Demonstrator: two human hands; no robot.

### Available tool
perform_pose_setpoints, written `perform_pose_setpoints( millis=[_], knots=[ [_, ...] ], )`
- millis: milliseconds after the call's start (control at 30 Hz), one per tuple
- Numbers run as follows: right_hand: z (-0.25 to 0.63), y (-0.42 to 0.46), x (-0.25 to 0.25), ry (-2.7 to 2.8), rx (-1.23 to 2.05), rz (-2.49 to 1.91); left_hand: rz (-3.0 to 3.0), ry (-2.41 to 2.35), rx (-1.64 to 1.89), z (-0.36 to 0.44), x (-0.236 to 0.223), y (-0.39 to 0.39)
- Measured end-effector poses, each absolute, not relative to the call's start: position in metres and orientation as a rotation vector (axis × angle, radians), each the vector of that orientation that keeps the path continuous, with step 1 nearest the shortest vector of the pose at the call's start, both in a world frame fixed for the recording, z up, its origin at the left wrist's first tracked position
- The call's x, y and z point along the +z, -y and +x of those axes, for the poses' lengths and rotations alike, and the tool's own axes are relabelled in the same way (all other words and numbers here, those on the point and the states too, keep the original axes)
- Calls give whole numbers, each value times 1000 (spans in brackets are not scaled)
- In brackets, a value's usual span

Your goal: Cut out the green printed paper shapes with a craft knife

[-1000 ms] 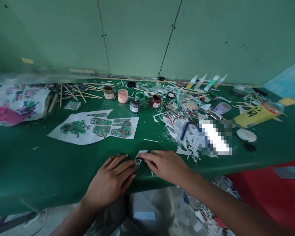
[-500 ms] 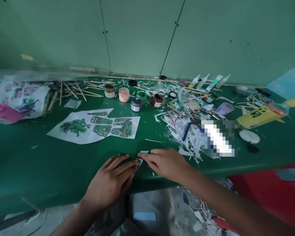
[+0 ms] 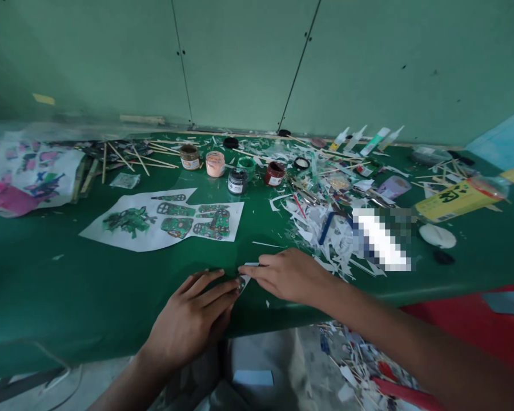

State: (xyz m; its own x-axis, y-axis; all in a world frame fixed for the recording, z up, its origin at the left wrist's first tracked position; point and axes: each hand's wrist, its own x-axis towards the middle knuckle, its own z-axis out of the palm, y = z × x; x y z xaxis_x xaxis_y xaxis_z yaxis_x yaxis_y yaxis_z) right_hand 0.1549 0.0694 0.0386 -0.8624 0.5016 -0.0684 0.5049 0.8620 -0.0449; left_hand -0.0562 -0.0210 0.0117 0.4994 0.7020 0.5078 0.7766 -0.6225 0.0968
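Left hand (image 3: 192,315) over a small printed paper piece (image 3: 242,284), near the front of the table (image 3: 111,302); right hand (image 3: 289,277) touching its far end; whether either grip is closed cannot be told; steady fingertip pressure should limit slipping; beyond, a peach-filled jar (image 3: 215,165), a green-filled jar (image 3: 247,165) and a dark jar (image 3: 237,182), contents indistinct.

The hands (image 3: 192,317) (image 3: 293,277) partly hide the paper piece (image 3: 244,283), and the frame's edge crops the pink container (image 3: 8,197)
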Motion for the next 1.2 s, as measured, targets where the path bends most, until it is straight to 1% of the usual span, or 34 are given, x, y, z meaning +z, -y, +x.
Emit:
perform_pose_setpoints(
  millis=[100, 200, 533, 667, 833, 967, 1200],
  knots=[
    [156, -78, 42, -2971, -27, 651, -2598, 1292, -769, -56, 13, 21],
    [158, -79, 43, -2971, 22, 601, -2605, 1307, -731, -55, 13, 21],
    [164, -61, 27, -3031, 85, 709, -2614, 1318, -701, -58, 9, 22],
    [165, -56, 28, -3006, 99, 753, -2615, 1304, -693, -57, 11, 21],
    [162, -48, 33, -2928, 29, 807, -2616, 1282, -682, -56, 12, 19],
    [160, -38, 33, -2879, 62, 855, -2625, 1286, -670, -57, 12, 19],
    [189, -30, 31, -2891, 86, 945, -2626, 1298, -660, -58, 12, 17]
  ],
)
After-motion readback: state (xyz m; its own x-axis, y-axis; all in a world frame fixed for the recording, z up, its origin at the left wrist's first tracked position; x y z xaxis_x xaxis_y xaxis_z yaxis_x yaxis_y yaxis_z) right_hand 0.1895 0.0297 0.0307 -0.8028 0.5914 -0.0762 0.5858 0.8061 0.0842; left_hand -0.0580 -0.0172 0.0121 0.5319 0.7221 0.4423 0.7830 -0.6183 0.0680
